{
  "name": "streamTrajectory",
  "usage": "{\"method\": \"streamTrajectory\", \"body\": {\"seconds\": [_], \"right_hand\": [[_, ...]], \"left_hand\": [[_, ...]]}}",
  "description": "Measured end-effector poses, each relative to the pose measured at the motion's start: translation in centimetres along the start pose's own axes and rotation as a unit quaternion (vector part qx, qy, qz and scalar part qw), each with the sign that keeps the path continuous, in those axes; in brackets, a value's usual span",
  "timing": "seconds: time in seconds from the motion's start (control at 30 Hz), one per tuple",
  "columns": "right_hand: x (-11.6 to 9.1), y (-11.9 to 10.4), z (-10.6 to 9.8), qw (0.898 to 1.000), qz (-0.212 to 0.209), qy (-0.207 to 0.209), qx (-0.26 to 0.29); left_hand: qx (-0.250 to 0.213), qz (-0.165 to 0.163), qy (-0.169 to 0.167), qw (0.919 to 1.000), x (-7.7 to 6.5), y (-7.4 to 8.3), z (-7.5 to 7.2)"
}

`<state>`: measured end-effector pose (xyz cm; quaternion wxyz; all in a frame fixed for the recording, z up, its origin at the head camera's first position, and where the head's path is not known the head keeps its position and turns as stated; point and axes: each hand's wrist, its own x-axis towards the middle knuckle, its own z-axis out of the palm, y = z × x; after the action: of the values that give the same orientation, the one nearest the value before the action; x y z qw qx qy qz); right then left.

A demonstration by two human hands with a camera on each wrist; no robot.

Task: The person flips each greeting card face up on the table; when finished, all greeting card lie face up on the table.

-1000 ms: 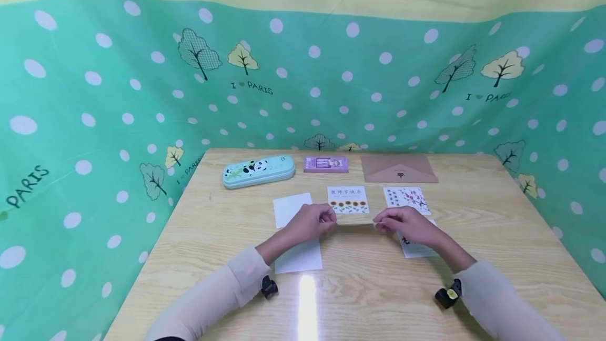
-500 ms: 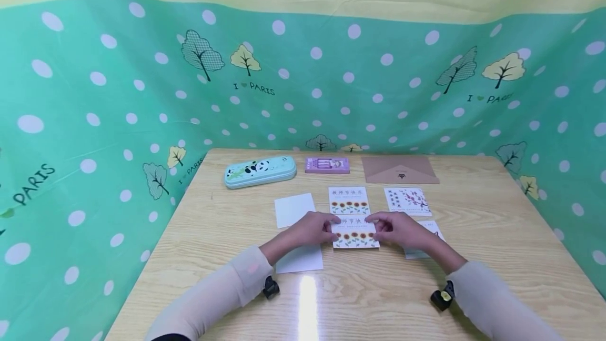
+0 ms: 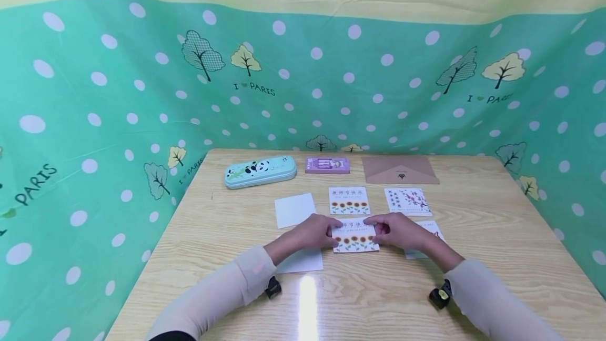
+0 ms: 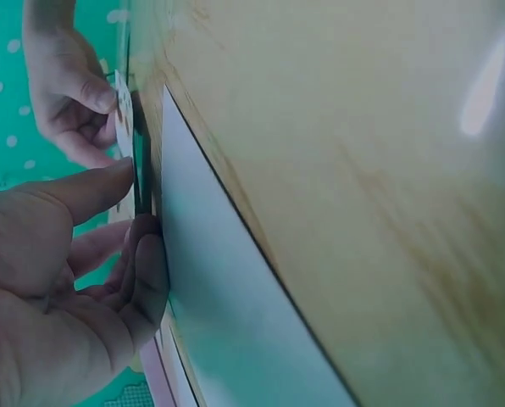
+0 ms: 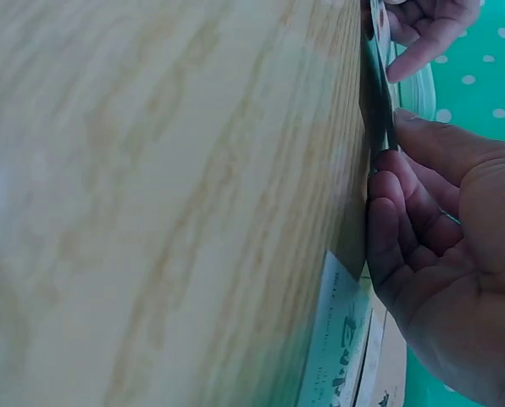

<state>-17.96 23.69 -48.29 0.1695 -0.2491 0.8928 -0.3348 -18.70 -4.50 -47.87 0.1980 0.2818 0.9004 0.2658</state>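
Observation:
A white card with a row of printed sunflowers and a line of characters [image 3: 356, 237] is held level just over the table by both hands. My left hand [image 3: 313, 231] pinches its left edge between thumb and fingers, and my right hand [image 3: 396, 229] pinches the right edge the same way. From the side, in the left wrist view, the thin card [image 4: 124, 114] shows a narrow gap and shadow beneath it. Directly beyond it lies a matching sunflower card [image 3: 349, 201]. Under my left forearm is a blank white card [image 3: 303, 261]; a lettered card [image 3: 416, 249] is partly hidden by my right hand.
Another blank card [image 3: 293, 209] lies behind the left hand, and a blossom-print card [image 3: 408, 201] behind the right. Along the back stand a panda pencil case [image 3: 260, 171], a purple box [image 3: 326, 165] and a brown envelope [image 3: 400, 169]. Polka-dot curtain [image 3: 303, 78] surrounds the table.
The card was seen nearly edge-on, then tipped so its printed face shows. Since then both hands have drawn it slightly nearer, leaving a gap before the matching card.

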Motion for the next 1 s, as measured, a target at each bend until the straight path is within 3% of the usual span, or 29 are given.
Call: {"method": "streamTrajectory", "body": {"seconds": [0.73,1.0], "right_hand": [[0.4,-0.8,-0.5,0.999,-0.005,-0.034,-0.042],[1.3,-1.5,-1.6,0.999,-0.010,-0.021,-0.031]], "left_hand": [[0.066,-0.009,-0.021,0.9976,0.4,0.9,0.3],[0.025,-0.003,-0.004,0.9997,0.1,0.5,-1.7]]}}
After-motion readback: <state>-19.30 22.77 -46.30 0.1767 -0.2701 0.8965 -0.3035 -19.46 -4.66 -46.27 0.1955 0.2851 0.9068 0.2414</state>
